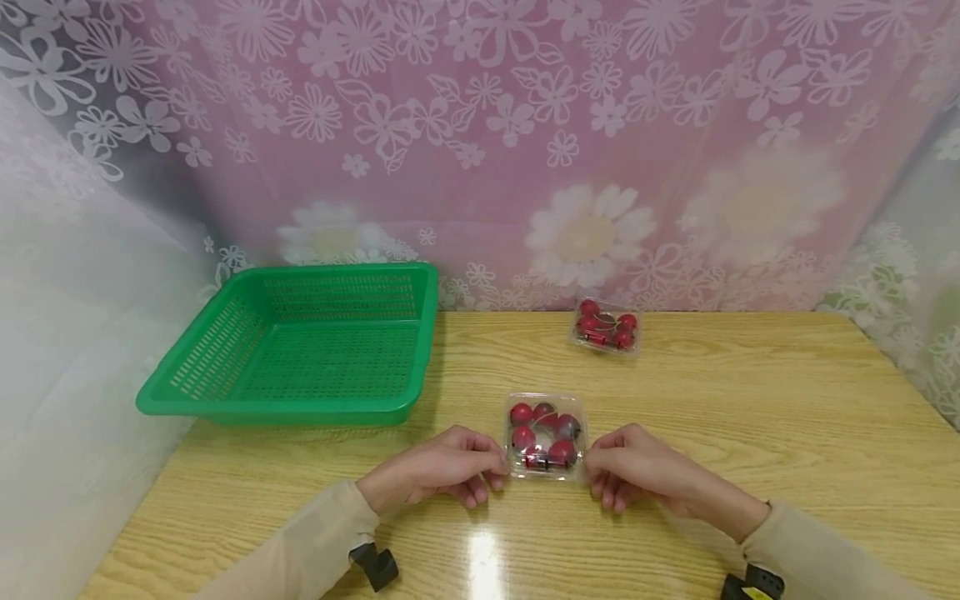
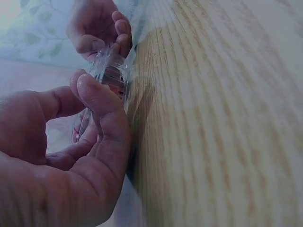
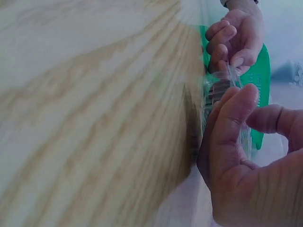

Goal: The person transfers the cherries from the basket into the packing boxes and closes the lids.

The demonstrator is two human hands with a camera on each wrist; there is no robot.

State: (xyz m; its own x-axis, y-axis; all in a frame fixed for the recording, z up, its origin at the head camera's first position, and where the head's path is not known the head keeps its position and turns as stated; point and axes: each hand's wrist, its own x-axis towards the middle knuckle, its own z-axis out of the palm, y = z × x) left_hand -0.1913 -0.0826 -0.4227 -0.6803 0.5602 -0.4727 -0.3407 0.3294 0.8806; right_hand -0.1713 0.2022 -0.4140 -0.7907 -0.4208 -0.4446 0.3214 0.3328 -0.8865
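A clear plastic box of cherries [image 1: 544, 437] lies on the wooden table, lid down, between the two hands. My left hand [image 1: 459, 465] holds its left edge near the front corner, thumb and fingertips at the rim. At the opposite edge, my right hand [image 1: 637, 467] grips the rim the same way, its other fingers curled below. From the left wrist, the box [image 2: 113, 78] appears edge-on, low over the tabletop, partly hidden by the fingers. The right wrist view also shows the box [image 3: 218, 92] from the side, between both hands.
A green perforated plastic basket [image 1: 322, 408] stands at the left of the table [image 1: 750, 400]. Another clear box of cherries [image 1: 606, 326] sits near the back edge. A flowered pink curtain [image 1: 465, 167] hangs behind the table.
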